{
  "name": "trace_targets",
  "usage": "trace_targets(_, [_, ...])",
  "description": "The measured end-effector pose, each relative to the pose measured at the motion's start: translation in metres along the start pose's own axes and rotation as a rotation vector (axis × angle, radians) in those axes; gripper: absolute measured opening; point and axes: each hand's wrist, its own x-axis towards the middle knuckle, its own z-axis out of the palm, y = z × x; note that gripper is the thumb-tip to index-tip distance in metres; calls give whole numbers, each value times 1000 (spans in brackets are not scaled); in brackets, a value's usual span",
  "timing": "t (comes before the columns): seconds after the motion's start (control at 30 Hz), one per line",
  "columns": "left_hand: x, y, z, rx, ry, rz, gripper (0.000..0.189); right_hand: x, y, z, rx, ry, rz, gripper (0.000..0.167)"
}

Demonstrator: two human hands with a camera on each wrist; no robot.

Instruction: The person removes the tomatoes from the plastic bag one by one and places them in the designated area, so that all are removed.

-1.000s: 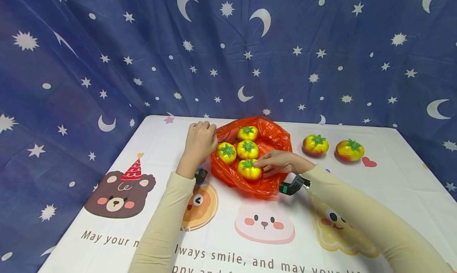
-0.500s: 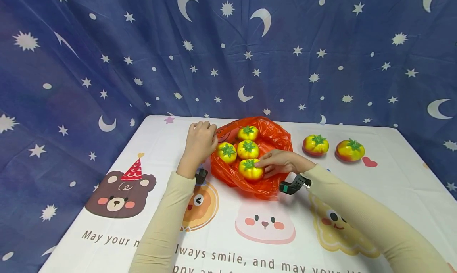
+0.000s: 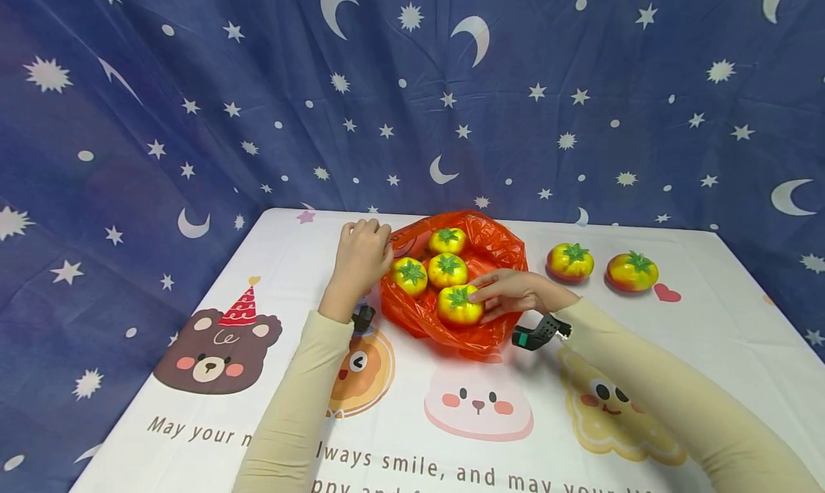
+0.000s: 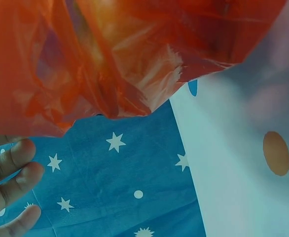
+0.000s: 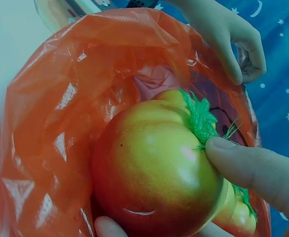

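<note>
An open red plastic bag (image 3: 415, 319) lies on the table with several yellow-red toy tomatoes (image 3: 447, 270) inside, each topped with green leaves. At its left edge my left hand (image 3: 363, 253) pinches the rim between thumb and fingers, as the right wrist view also shows. My right hand (image 3: 513, 292) reaches in from the right and grips the nearest toy tomato (image 5: 157, 170), thumb by the leaves and fingers underneath. The left wrist view has the bag's side (image 4: 129, 64) above several fingertips (image 4: 23, 153); the pinched spot is hidden there.
Two more toy tomatoes (image 3: 570, 262) stand on the table to the right of the bag. The white tablecloth (image 3: 380, 457) has printed cartoon faces and lettering. A blue star-and-moon curtain (image 3: 412, 106) hangs behind and to the left.
My right hand has shifted slightly right with the gripped tomato, which now sits a little higher and apart from where it lay. The left hand and bag have stayed almost still.
</note>
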Motion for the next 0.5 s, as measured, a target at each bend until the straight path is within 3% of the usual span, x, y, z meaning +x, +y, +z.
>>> trace_targets(0.17, [0, 0, -1, -2, -11, -8, 8, -3, 0, -6, 19, -1, -14, 45])
trace_targets(0.5, [0, 0, -1, -8, -15, -11, 8, -10, -1, -11, 19, -3, -27, 45])
